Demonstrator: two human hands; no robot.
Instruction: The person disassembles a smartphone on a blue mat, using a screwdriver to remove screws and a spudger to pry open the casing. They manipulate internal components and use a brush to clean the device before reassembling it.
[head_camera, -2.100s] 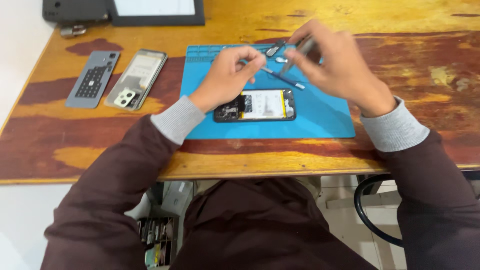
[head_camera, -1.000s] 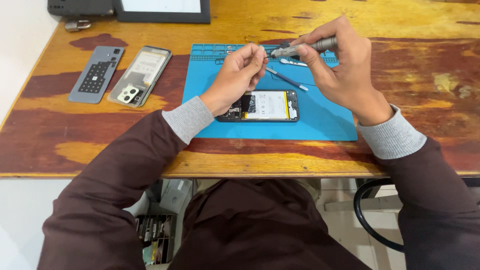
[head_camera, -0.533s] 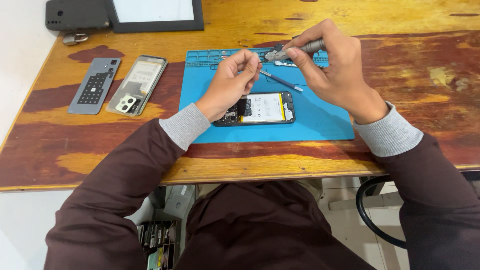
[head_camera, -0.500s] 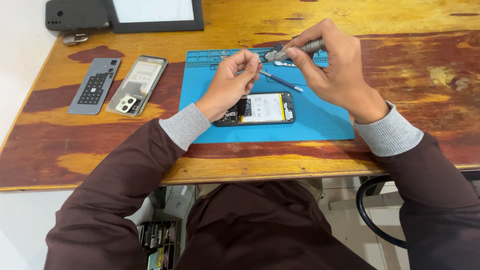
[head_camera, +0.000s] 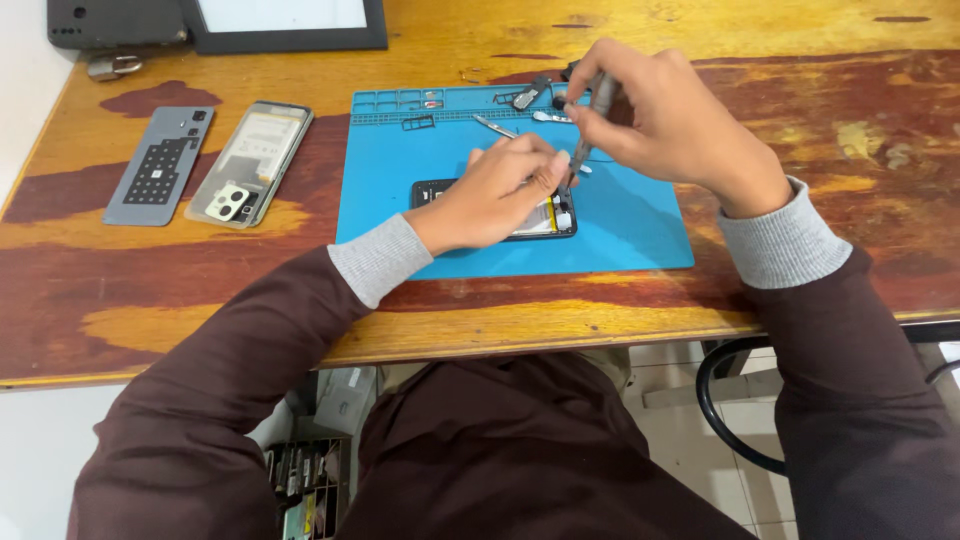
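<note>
Your right hand (head_camera: 670, 120) is closed around a screwdriver (head_camera: 590, 125), tip down on the opened phone (head_camera: 555, 215) lying on the blue mat (head_camera: 620, 225) under both hands. Your left hand (head_camera: 495, 195) rests on the phone, fingers pinched at the tip. This looks like working a screw; next calls for a steady, upright driver.

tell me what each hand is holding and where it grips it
The right hand pinches a grey screwdriver near its upper handle. The left hand rests on the opened phone, holding nothing visible.
</note>
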